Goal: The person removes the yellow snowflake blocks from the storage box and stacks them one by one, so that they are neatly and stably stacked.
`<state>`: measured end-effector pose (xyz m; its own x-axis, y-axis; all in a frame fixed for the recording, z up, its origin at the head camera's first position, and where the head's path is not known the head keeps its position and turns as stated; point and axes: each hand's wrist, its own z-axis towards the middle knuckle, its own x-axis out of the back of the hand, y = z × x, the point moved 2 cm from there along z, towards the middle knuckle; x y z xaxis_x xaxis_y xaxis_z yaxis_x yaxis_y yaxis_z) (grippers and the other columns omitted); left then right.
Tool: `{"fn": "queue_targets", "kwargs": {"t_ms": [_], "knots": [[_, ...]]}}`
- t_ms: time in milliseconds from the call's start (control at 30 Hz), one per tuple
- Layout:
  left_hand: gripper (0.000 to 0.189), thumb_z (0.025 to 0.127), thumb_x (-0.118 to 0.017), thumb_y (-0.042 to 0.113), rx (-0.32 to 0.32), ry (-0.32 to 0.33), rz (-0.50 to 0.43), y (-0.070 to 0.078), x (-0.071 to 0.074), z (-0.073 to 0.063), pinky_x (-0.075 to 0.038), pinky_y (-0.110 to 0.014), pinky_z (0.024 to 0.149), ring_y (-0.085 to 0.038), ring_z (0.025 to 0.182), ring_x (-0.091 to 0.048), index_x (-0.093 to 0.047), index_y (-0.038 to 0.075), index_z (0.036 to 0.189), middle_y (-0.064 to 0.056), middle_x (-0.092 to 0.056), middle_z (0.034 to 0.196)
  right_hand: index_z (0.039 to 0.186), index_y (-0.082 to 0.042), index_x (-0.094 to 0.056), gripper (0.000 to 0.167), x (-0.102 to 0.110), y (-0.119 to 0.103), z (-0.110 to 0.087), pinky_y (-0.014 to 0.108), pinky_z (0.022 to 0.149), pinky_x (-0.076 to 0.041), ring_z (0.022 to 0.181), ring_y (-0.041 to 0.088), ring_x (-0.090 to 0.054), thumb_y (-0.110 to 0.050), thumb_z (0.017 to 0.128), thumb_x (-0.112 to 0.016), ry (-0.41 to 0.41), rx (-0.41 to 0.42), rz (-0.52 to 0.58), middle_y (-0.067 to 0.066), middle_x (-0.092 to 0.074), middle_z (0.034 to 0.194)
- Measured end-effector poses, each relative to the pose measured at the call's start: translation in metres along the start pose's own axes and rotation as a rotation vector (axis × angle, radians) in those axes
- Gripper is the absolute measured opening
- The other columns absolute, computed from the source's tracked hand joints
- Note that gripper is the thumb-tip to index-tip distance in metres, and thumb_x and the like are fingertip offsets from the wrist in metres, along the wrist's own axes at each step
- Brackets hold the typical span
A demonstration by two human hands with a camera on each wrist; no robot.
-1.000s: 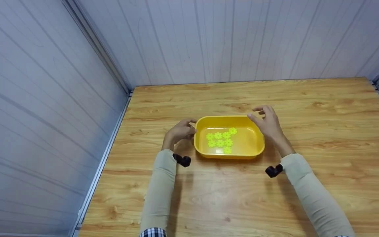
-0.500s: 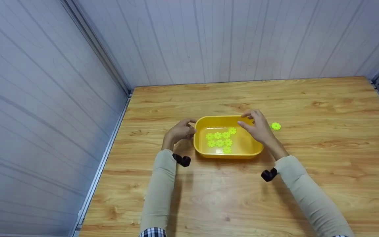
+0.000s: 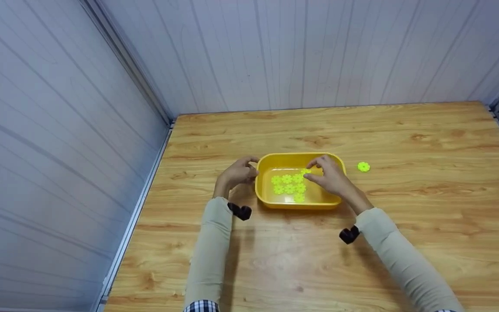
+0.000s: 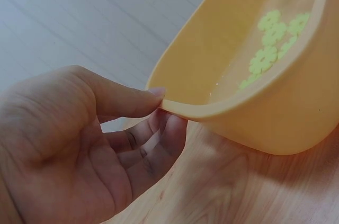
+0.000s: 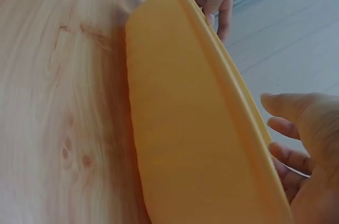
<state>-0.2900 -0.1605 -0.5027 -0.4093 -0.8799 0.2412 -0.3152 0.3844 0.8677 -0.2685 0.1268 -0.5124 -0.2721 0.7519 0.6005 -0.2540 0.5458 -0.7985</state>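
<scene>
My left hand [image 3: 237, 172] pinches the left rim of a yellow plastic tub [image 4: 222, 108], thumb on top and fingers beneath, as the left wrist view shows. Flat on the tub floor lie several lime-yellow flower-shaped pieces [image 3: 289, 189], grouped toward the left and middle. Over the right half of the tub is my right hand [image 3: 332, 177], thumb and index finger parted at the uppermost flower piece [image 3: 305, 171]. In the right wrist view the tub's near wall hides the pieces, and nothing shows between the fingers of that hand.
One flower piece [image 3: 363, 167] lies alone on the wood-grain table [image 3: 427, 190], right of the tub. A pale panelled wall [image 3: 249, 56] stands behind the table, another [image 3: 50, 151] along its left side. Black wrist cameras [image 3: 349, 235] hang from both sleeves.
My right hand has moved left and down from the tub's right rim to the flower pieces, uncovering the single piece on the table. The left hand and tub have stayed put.
</scene>
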Motion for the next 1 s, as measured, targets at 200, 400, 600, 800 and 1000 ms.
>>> {"fn": "queue_targets", "kwargs": {"t_ms": [200,400,600,800,1000], "knots": [[0.041,0.091,-0.053,0.006,-0.002,0.003,-0.004,0.001,0.0,0.0,-0.047,-0.05,0.09,-0.02,0.078,-0.052,-0.05,0.008,0.132,-0.008,-0.05,0.094,0.112,-0.001,-0.06,0.033,-0.007,0.001,0.0,0.049,0.089,-0.041,0.111,0.038,-0.044,-0.025,0.09,-0.066,-0.071,-0.015,-0.041,0.021,-0.047,0.12],[0.041,0.092,-0.052,0.006,0.012,-0.007,-0.015,0.001,-0.001,0.0,-0.047,-0.05,0.092,-0.021,0.08,-0.053,-0.049,0.01,0.133,-0.008,-0.05,0.097,0.11,-0.003,-0.062,0.03,-0.01,0.0,-0.001,0.05,0.091,-0.039,0.11,0.035,-0.043,-0.023,0.089,-0.067,-0.116,0.003,-0.098,0.017,-0.048,0.116],[0.042,0.091,-0.052,0.005,0.028,-0.002,-0.012,0.001,0.0,0.0,-0.045,-0.052,0.095,-0.024,0.085,-0.054,-0.049,0.011,0.133,-0.009,-0.051,0.099,0.111,-0.007,-0.064,0.029,-0.015,0.0,-0.002,0.052,0.094,-0.036,0.114,0.036,-0.039,-0.022,0.087,-0.07,-0.164,0.014,-0.157,0.017,-0.046,0.121],[0.042,0.091,-0.052,0.005,0.022,-0.004,0.007,0.001,0.0,0.0,-0.046,-0.052,0.094,-0.022,0.084,-0.053,-0.05,0.01,0.133,-0.009,-0.05,0.097,0.111,-0.012,-0.067,0.028,-0.02,0.0,-0.002,0.053,0.094,-0.035,0.114,0.037,-0.039,-0.023,0.085,-0.072,-0.223,0.025,-0.237,0.016,-0.045,0.122],[0.041,0.091,-0.053,0.006,0.023,0.004,0.007,0.0,0.0,0.001,-0.046,-0.052,0.094,-0.023,0.084,-0.054,-0.05,0.01,0.132,-0.009,-0.051,0.096,0.108,-0.016,-0.07,0.028,-0.025,-0.002,-0.003,0.052,0.096,-0.032,0.115,0.035,-0.036,-0.023,0.082,-0.075,-0.274,0.045,-0.306,0.016,-0.042,0.126]]}}
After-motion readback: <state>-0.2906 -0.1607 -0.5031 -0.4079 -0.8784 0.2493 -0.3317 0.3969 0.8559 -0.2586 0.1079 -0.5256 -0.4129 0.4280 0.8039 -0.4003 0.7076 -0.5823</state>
